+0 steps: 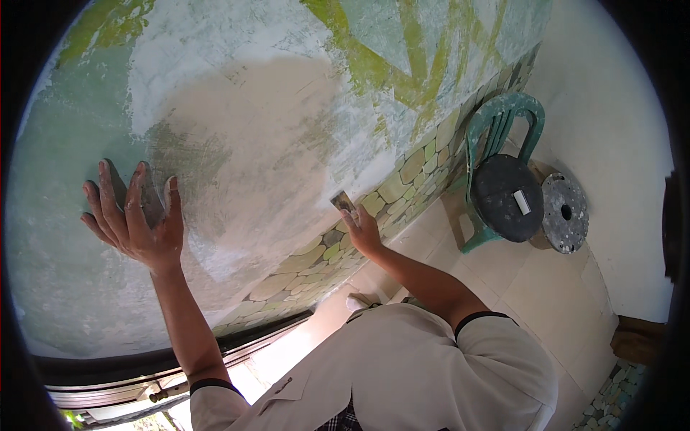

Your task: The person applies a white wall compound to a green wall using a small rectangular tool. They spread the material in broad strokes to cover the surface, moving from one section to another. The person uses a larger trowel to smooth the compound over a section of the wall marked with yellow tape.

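Observation:
My left hand (140, 219) has its fingers spread and its palm turned to the painted wall (65, 251), at or very near the surface. Its fingertips look dusty with white. Gripped in my right hand (364, 231) is a small scraper (343, 201) with a flat, stained blade, held at the wall just above the stone border. Most of its handle is hidden by my fingers. Between the two hands spreads a beige, smoothed patch (269, 144), ringed by white filler and worn green paint.
A pebble-stone border (392, 188) runs along the wall's foot. On the tiled floor (532, 302) to the right stand a green plastic chair (471, 176) and a spattered round disc (564, 215) with a centre hole. A black round lid-like thing (496, 190) with a white block (522, 202) rests on the chair.

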Available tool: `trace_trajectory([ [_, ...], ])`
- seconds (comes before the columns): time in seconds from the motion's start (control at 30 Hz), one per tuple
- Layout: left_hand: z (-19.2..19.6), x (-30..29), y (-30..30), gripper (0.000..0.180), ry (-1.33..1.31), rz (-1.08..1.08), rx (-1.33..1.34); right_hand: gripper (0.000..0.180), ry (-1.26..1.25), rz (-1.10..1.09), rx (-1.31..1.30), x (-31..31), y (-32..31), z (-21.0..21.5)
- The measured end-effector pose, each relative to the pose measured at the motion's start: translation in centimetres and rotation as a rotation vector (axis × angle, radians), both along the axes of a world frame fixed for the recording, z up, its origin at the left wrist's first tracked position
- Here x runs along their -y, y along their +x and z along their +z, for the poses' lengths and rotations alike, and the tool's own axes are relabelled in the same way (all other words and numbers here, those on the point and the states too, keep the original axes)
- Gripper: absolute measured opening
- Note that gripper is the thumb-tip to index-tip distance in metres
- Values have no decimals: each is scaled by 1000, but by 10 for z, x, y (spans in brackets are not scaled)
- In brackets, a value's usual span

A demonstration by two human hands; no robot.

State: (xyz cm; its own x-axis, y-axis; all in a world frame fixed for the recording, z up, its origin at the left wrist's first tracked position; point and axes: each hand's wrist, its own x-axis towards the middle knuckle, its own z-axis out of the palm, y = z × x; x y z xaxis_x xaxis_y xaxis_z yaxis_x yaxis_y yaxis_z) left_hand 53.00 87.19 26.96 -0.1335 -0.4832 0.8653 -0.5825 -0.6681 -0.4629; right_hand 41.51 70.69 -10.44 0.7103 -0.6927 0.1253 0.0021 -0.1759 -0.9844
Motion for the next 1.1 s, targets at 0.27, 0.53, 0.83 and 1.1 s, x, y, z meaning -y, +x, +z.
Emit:
trace_trajectory([
  [0.27,1,-2,4,36,18,1,18,47,0,-7,121,-4,19,17],
  [0.53,1,-3,5,37,6,-13,10,41,-9,23,-23,1,-3,26],
  [0.83,0,-4,5,38,-11,-17,-3,33,-59,8,128,-4,11,66],
  [1.1,-1,-1,4,36,-11,-24,-3,35,-91,-56,186,-17,23,78],
])
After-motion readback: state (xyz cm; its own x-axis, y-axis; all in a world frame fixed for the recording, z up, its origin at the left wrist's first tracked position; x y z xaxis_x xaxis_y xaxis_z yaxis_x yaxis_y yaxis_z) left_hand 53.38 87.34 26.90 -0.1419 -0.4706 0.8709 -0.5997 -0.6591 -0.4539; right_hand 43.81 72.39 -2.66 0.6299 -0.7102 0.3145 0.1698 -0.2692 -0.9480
